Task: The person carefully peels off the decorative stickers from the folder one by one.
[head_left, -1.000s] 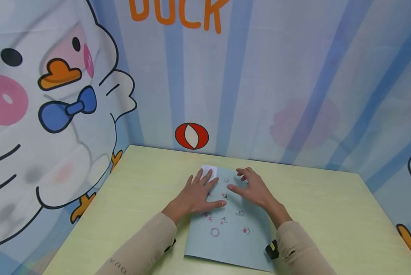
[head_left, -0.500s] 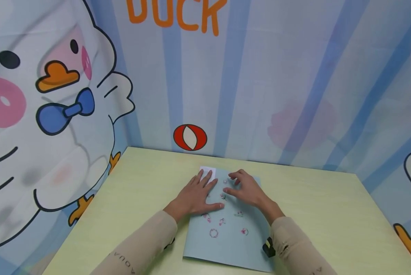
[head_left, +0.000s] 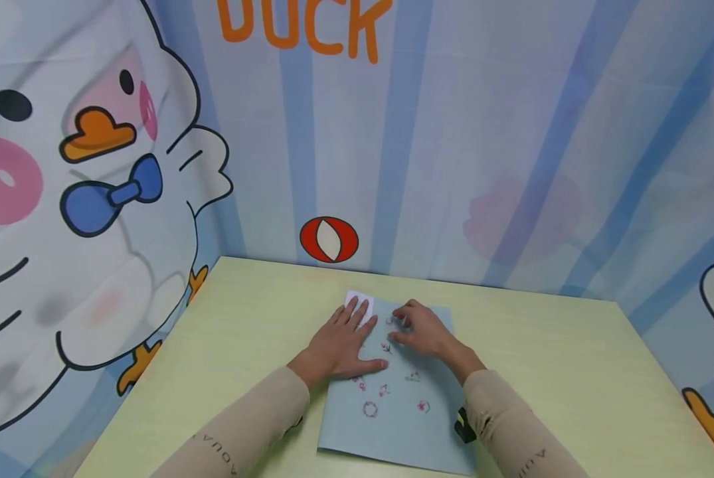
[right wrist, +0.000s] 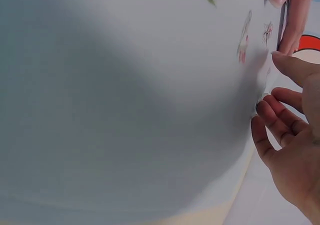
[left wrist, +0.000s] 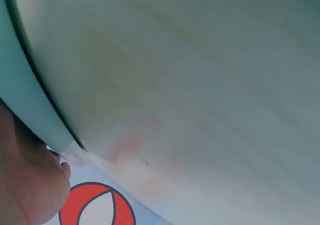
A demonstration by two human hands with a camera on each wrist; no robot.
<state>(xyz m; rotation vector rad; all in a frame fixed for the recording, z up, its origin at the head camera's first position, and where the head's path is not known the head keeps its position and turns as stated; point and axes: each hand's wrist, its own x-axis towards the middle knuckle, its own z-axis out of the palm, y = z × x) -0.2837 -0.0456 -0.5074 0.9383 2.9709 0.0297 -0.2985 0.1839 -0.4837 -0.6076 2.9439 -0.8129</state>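
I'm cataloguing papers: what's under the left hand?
The left hand lies over the blue sheet and a white slip at its far left corner; any prints directly beneath are hidden.

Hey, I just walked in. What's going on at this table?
A person is working over a pale blue sheet with small pink floral designs, on a light yellow table. The left hand is spread over the sheet's left side, fingers across a white slip near the top. The right hand is bent over the upper part; I can't tell whether its fingertips touch the sheet.
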